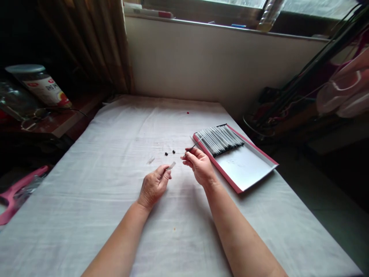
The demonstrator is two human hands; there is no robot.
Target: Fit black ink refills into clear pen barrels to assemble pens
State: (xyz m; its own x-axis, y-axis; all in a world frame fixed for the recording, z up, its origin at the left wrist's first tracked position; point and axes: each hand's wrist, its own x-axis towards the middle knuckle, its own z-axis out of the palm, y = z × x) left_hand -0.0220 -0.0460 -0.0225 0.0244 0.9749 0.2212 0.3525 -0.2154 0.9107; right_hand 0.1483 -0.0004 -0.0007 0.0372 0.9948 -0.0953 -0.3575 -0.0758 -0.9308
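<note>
My left hand (155,185) is closed, pinching a short translucent plastic tube (172,166) between thumb and fingers. To its right, my right hand (199,164) grips a thin, dark pen refill (195,145) that slants up toward the tray. Its far end looks pale. The two hands are apart, just above the cloth. Beyond them lie two small black plugs (173,152). A clear plastic piece (150,159) rests past my left hand. Many slim white pens with black ends (220,139) lie side by side in a shallow red-edged tray (257,175) beside my right hand.
A pale cloth (115,215) covers the table. One tiny red bit (188,112) lies near its far edge. At left stand a labelled jar (47,88) on a wooden ledge and a pink plastic object (17,188). A wall and window sill (201,25) close off the back.
</note>
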